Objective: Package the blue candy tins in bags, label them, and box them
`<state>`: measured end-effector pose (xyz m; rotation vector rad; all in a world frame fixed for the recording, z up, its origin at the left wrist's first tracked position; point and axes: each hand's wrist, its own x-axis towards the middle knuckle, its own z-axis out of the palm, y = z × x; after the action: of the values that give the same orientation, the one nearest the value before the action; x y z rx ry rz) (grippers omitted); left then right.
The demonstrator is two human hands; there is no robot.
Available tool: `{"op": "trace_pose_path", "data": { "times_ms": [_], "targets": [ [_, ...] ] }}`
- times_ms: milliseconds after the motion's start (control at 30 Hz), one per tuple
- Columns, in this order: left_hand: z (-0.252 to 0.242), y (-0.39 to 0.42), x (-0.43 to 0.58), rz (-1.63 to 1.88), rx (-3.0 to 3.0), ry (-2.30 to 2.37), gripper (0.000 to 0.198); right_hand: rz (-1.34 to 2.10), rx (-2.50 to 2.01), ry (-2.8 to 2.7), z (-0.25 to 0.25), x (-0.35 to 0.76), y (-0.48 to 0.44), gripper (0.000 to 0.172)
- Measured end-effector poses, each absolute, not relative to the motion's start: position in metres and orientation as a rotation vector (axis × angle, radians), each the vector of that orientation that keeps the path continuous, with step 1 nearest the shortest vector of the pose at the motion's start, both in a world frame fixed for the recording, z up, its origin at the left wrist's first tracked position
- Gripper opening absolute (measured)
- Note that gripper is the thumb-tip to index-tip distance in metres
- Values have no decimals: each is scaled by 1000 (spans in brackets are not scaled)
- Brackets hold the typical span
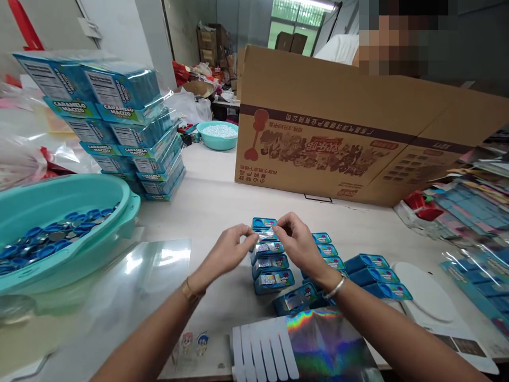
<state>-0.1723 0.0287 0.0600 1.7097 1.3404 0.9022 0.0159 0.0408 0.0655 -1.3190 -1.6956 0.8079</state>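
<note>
Blue boxes [272, 263] are lined up in a row running from near to far, each with its long axis laid roughly left to right, across that line. The far end of this row is flanked by both hands: the left hand [230, 248] is held on its left, the right hand [296, 243] on its right, with the fingertips brought over the second box from the far end. Neither hand is clearly nearer to it. A small clear film [272, 231] appears to be pinched between the right thumb and index finger; whether its other edge is gripped by the left fingertips, which are bunched close together, cannot be told. Further boxes [326, 250] are set to the right, beyond the right wrist.
</note>
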Motion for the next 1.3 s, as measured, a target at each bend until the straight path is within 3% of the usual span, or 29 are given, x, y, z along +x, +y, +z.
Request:
{"op": "trace_pose_path", "data": {
  "times_ms": [167, 433, 900, 1300],
  "targets": [
    [63, 88, -193, 596, 1908, 1378, 32, 964, -1303, -1615, 57, 7, 82, 37],
    [52, 120, -200, 301, 2018, 1335, 33, 937, -1359, -1557, 35, 5, 105, 23],
    [40, 133, -193, 263, 1977, 1294, 27, 745, -1491, -1742, 23, 8, 103, 21],
    [-1, 124, -186, 519, 1610, 1179, 35, 518, -1493, -1871, 17, 11, 102, 21]
  ]
}}
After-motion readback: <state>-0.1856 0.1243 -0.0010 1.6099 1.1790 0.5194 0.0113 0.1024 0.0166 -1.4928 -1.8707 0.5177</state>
